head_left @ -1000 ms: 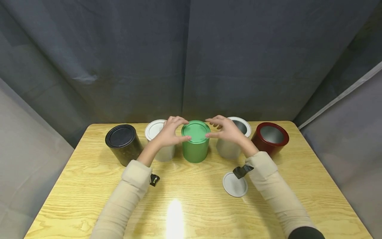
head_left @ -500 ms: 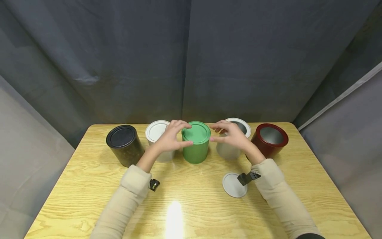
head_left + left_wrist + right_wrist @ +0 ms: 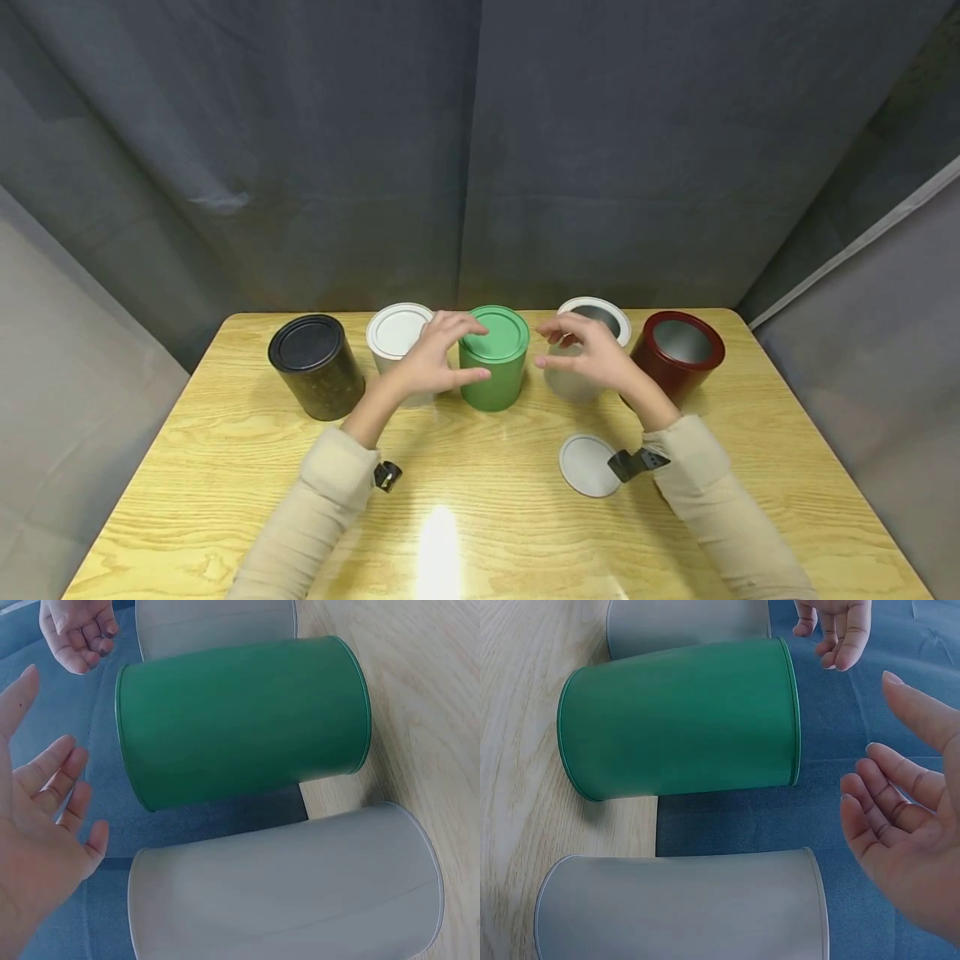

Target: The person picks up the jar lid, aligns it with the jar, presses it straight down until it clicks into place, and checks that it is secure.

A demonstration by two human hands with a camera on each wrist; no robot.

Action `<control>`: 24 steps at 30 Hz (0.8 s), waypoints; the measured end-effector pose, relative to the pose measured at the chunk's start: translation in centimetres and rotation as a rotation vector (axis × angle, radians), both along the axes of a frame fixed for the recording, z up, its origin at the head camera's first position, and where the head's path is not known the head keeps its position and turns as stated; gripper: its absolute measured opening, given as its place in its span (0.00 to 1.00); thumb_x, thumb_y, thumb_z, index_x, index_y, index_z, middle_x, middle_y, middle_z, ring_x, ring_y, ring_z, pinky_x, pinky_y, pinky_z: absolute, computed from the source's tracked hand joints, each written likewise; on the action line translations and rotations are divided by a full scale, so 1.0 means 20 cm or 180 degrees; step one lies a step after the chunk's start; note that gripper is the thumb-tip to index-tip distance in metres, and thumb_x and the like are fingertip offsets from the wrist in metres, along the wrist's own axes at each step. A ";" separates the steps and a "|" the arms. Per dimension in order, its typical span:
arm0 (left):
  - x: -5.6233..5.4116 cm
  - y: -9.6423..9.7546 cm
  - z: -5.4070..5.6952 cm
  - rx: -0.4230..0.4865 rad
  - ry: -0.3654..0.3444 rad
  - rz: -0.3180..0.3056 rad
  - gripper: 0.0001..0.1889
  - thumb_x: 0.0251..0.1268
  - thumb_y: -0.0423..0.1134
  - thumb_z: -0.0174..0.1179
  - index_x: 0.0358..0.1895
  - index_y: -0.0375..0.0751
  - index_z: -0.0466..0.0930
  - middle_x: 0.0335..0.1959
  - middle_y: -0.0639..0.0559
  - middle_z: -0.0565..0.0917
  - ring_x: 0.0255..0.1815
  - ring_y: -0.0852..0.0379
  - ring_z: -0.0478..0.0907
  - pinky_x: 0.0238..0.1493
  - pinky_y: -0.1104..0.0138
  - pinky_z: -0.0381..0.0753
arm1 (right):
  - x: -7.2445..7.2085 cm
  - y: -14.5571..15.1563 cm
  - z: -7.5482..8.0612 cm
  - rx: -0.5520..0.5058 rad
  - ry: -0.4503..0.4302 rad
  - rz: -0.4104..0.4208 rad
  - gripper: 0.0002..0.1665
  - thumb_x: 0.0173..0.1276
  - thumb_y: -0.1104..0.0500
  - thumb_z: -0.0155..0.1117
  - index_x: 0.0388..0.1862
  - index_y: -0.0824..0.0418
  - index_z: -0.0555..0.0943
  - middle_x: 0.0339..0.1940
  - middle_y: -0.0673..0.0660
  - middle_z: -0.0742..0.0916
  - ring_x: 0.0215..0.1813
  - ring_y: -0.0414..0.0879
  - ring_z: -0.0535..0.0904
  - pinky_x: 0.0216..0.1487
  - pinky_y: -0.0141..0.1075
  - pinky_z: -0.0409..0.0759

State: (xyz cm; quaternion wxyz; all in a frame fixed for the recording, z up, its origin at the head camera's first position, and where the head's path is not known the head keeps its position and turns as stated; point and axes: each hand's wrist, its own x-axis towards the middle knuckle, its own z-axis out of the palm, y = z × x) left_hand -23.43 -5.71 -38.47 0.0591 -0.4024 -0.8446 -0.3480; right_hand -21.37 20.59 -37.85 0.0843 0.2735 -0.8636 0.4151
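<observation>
A person's left hand (image 3: 435,358) and right hand (image 3: 592,357), relaxed and holding nothing, thumbs spread from fingers, flank the lidded green can (image 3: 510,367); outward stand a lidded white can (image 3: 397,333), lidded black can (image 3: 318,375), open white can (image 3: 572,387) and open red can (image 3: 663,375), both grey inside

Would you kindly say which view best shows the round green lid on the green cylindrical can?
The head view, looking down on the round green lid, though the left hand covers part of it. Both wrist views face the side of the green cylindrical can, showing at most the lid's edge.
</observation>
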 end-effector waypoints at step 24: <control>0.12 0.07 -0.02 0.0151 0.0036 -0.0275 0.28 0.45 0.46 0.69 0.51 0.36 0.75 0.51 0.47 0.75 0.55 0.51 0.64 0.56 0.53 0.60 | 0.17 0.09 -0.02 0.0102 0.0189 0.0046 0.24 0.46 0.62 0.75 0.44 0.63 0.79 0.37 0.52 0.81 0.37 0.41 0.75 0.39 0.38 0.74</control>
